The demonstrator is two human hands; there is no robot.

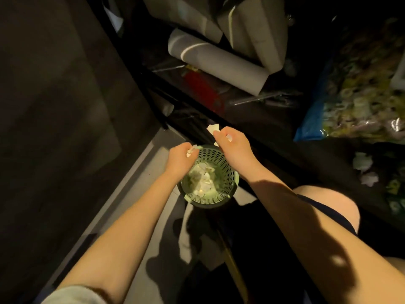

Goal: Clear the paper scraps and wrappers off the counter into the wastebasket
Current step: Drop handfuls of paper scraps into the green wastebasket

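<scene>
A green perforated wastebasket (pixel 228 172) stands on the floor at the middle of the view, with both bare hands held over its rim. The left hand (pixel 180 155), at the basket's 10 o'clock edge, has its fingers curled and pinches a few small pale scraps (pixel 192 150) just above the opening. The right hand (pixel 233 141), at the basket's 1 o'clock edge, is closed round a white paper scrap (pixel 213 129), whose torn end sticks out past the knuckles toward 11 o'clock. Inside the basket lies a heap of torn paper pieces (pixel 203 183) covering its bottom. At 12 o'clock from the basket, on a dark cluttered shelf, a pale cardboard roll (pixel 217 60) lies slantwise, with a red object (pixel 203 88) just below it. Toward 2 o'clock sits a blue-edged bag (pixel 361 84) full of small coloured items, too blurred to name. At 3 o'clock, well apart from the basket, two crumpled paper wads (pixel 362 161) lie in shadow. The person's bare knee (pixel 328 205) shows at 4 o'clock.
</scene>
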